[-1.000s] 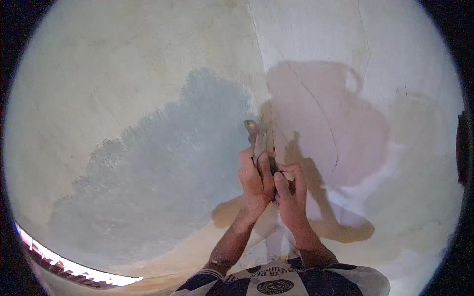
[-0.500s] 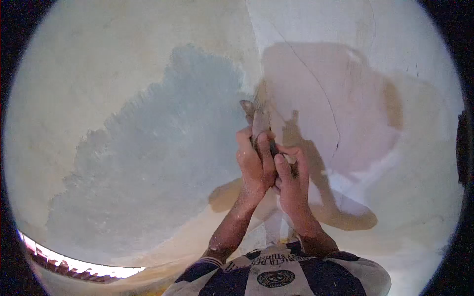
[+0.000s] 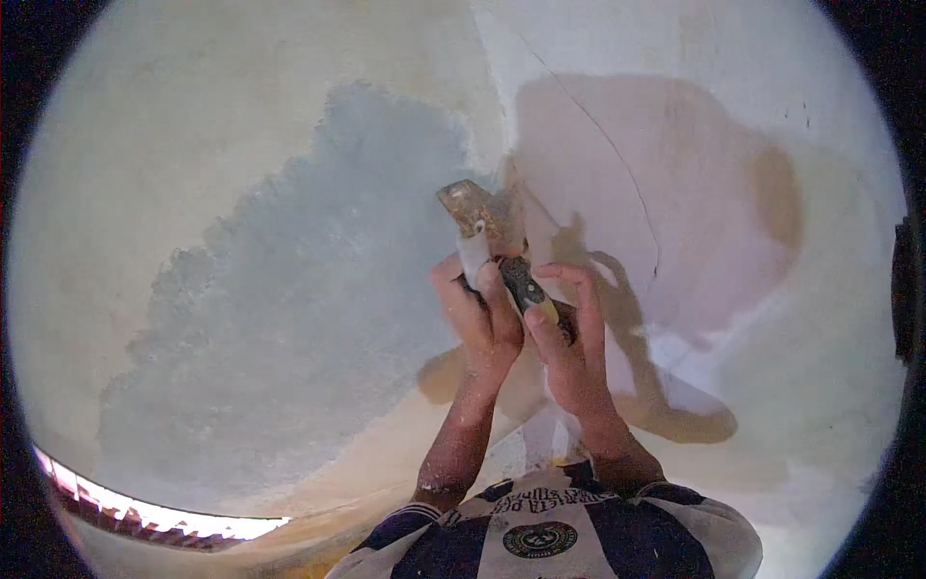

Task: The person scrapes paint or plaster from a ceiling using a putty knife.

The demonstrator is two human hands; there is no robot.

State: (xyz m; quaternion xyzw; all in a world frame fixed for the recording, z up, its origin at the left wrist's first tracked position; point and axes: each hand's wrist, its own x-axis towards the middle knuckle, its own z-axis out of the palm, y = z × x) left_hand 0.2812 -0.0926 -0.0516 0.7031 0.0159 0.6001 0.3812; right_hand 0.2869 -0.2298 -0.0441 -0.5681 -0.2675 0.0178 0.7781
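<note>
At the wall (image 3: pixel 241 145), left hand (image 3: pixel 477 323) and right hand (image 3: pixel 569 343) clamp the scraper (image 3: pixel 485 232), swung leftward.

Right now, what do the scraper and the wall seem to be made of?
The scraper: probably a metal blade, dull and crusted with pale filler, on a dark handle, plastic or wood. The wall: plaster or cement by its matte look, with a grey patch and thin cracks.

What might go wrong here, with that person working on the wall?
The scraper, gripped by the left hand and right hand close together, might slip and nick a finger. Its blade sits near the crack; hard pressure may widen it. It may also gouge the grey patch beside it.
</note>
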